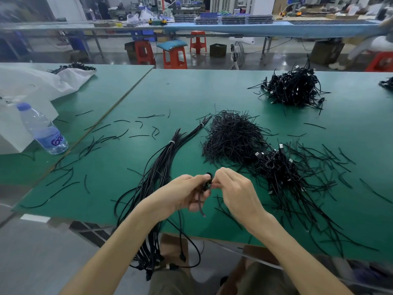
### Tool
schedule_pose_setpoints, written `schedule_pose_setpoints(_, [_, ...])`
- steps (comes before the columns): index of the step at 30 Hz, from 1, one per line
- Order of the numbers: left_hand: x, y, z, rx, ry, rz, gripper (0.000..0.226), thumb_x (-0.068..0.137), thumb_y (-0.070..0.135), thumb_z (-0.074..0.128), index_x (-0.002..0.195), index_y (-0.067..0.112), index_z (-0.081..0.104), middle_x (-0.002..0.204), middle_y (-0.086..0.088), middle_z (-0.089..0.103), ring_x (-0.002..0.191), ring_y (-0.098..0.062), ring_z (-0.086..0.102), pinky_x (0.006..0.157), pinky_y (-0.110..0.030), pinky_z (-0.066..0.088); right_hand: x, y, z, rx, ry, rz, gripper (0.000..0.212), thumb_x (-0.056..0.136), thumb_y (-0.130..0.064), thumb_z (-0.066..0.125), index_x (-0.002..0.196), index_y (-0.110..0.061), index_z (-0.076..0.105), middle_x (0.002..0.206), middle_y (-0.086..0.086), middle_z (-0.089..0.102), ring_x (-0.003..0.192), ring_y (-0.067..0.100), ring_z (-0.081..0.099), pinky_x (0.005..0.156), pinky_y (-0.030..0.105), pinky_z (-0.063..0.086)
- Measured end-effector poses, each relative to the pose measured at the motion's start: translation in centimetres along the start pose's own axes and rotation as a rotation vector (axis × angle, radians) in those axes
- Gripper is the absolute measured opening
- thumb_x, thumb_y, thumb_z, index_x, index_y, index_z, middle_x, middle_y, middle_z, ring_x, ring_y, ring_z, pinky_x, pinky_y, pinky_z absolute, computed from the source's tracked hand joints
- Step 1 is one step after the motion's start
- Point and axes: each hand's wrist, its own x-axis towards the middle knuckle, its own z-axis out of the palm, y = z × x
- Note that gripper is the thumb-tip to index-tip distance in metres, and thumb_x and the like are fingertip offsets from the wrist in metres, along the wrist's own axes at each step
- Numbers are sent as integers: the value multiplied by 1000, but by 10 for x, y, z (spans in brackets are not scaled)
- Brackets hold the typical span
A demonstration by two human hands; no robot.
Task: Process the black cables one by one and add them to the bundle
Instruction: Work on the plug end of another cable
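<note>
Black and thin, the coiled cable (207, 182) sits between both hands just above the near edge of the green surface (187, 92). The left hand (182, 193) curls round the coil, with a loose tail hanging below the palm. The right hand (234, 188) pinches the coil's top with its fingers (220, 174) drawn together. Whether they hold a tie or the cable itself cannot be told.

The cable looks light, limp and smooth-jacketed, likely to spring open once freed. It is best held by the wound middle, not the small hard plug end.

Just left of the hands lies the bundle (163, 167), long straightened cables cinched by a pale tie near the top, their plugs drooping over the edge towards the lap. Right of the hands, a heap of coiled cables (276, 167) shows pale metal connectors.

Beyond the hands spreads a bristly pile of twist ties (230, 136), wiry and stiff-looking, with strays scattered widely. Further off sits a second tangled heap (293, 88). At far left stand a clear water bottle (42, 129) and crumpled white plastic sheeting (46, 81). Red stools (174, 57) stand on the floor behind.
</note>
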Motion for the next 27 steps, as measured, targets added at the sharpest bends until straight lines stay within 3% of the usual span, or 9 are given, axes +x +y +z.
schedule_pose_setpoints(3, [9, -5, 4, 135, 61, 17, 46, 106, 45, 49, 79, 14, 68, 63, 1, 60, 50, -16, 47, 49, -22, 40, -7, 8, -2, -30, -61, 49, 21, 93, 5, 57, 78, -8, 53, 75, -6, 54, 68, 4, 52, 59, 23, 47])
schedule_pose_setpoints(5, [15, -6, 9, 409, 154, 118, 55, 106, 48, 46, 72, 15, 73, 57, 2, 61, 50, -16, 53, 50, -21, 42, -9, 11, -4, 121, -136, 318, 25, 95, 5, 61, 78, -12, 53, 71, -15, 54, 70, -4, 54, 61, 19, 40])
schedule_pose_setpoints(8, [28, -9, 12, 566, 286, 231, 47, 105, 44, 52, 78, 10, 69, 54, 3, 63, 50, -18, 58, 50, -25, 41, -8, 16, -10, 439, -212, 665, 19, 101, -9, 58, 86, -17, 65, 75, -7, 69, 71, 7, 64, 65, 25, 48])
schedule_pose_setpoints(12, [41, -13, 23, 579, 350, 286, 25, 104, 33, 58, 87, 15, 59, 68, 3, 74, 51, -18, 68, 50, -28, 46, -7, 21, -19, 649, -234, 845, 20, 102, -32, 59, 107, -16, 69, 101, 2, 71, 89, 20, 71, 70, 39, 63])
schedule_pose_setpoints(15, [44, -10, 26, 566, 275, 346, 17, 107, 22, 51, 92, 20, 60, 75, 4, 76, 55, -19, 71, 52, -27, 50, -6, 25, -25, 725, -204, 919, 21, 95, -25, 71, 110, -10, 67, 108, 10, 70, 89, 25, 72, 65, 39, 61])
schedule_pose_setpoints(18, [43, -1, 12, 565, 328, 330, 22, 109, 29, 46, 99, 24, 65, 82, 10, 77, 59, -17, 72, 56, -32, 57, 0, 38, -40, 633, -99, 952, 19, 92, -15, 74, 108, -8, 66, 101, 11, 72, 84, 38, 72, 72, 52, 61])
schedule_pose_setpoints(21, [40, 0, -24, 778, 657, 309, 17, 105, 31, 53, 109, 19, 64, 87, 9, 75, 72, -18, 71, 69, -41, 61, 7, 62, -61, 407, 62, 904, 13, 94, -20, 71, 102, -16, 62, 97, 5, 69, 69, 16, 71, 64, 29, 60])
schedule_pose_setpoints(24, [36, -7, -65, 1150, 911, 66, 30, 104, 32, 55, 119, 6, 53, 115, -10, 63, 100, -24, 56, 78, -39, 48, 11, 93, -76, 96, 219, 887, 22, 96, -23, 69, 112, -11, 59, 106, 6, 63, 88, 20, 66, 80, 34, 58])
schedule_pose_setpoints(27, [36, -21, -85, 1302, 862, -223, 45, 104, 38, 55, 127, 0, 46, 129, -20, 52, 121, -35, 49, 91, -46, 47, 5, 121, -77, -86, 151, 953, 36, 98, -27, 67, 124, -5, 55, 120, 8, 52, 99, 19, 54, 96, 41, 49])
